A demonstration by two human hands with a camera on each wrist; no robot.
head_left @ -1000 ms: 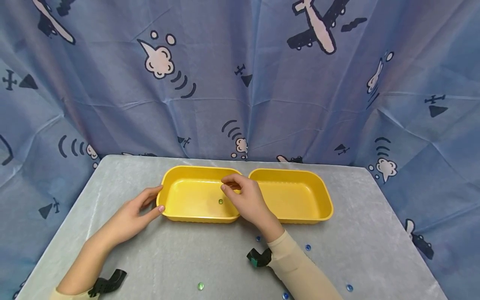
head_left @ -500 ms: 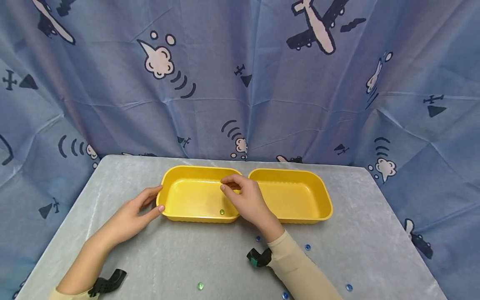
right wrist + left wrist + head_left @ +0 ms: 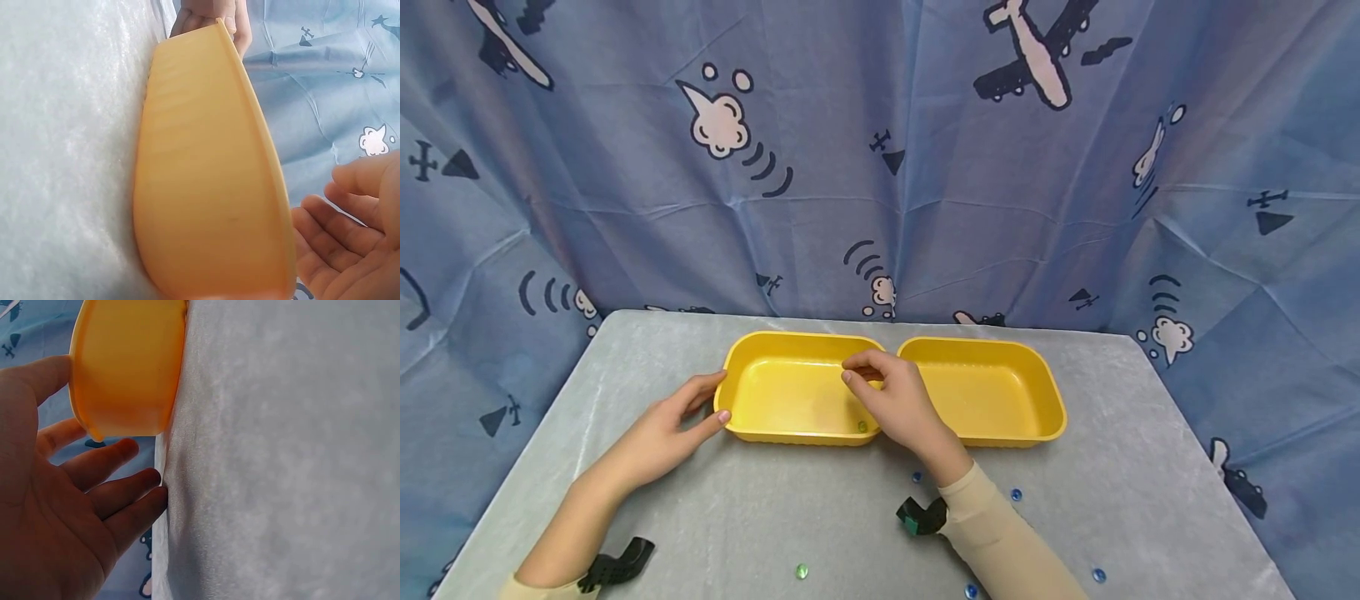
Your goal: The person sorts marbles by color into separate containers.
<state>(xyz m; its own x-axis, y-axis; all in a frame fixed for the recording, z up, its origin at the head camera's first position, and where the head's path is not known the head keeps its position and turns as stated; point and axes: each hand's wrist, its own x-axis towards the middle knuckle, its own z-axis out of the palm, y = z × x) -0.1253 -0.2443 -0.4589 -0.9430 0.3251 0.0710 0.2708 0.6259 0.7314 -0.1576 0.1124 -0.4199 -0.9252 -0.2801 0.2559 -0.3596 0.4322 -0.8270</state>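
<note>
A small green glass marble (image 3: 862,427) lies inside the left yellow tray (image 3: 801,438), near its front right corner. My right hand (image 3: 891,396) hangs over that tray's right end, fingers loosely bent and thumb apart from them; nothing shows between them. In the right wrist view, this hand (image 3: 350,231) is beside the tray's rim. At the opposite end, my left hand (image 3: 673,425) touches the rim with thumb and forefinger. The left wrist view shows the thumb on the tray's edge and the other fingers of my left hand (image 3: 69,506) extended loosely, some clear of the wall.
A second yellow tray (image 3: 981,442) stands close against the first on the right. In front on the grey tabletop (image 3: 737,517) lie another green marble (image 3: 802,571) and several blue ones, such as the blue marble (image 3: 1099,575). A patterned blue curtain (image 3: 820,167) hangs behind.
The green marble in the left tray has rolled toward the front wall, then right toward the near right corner. Both hands have stayed practically where they were.
</note>
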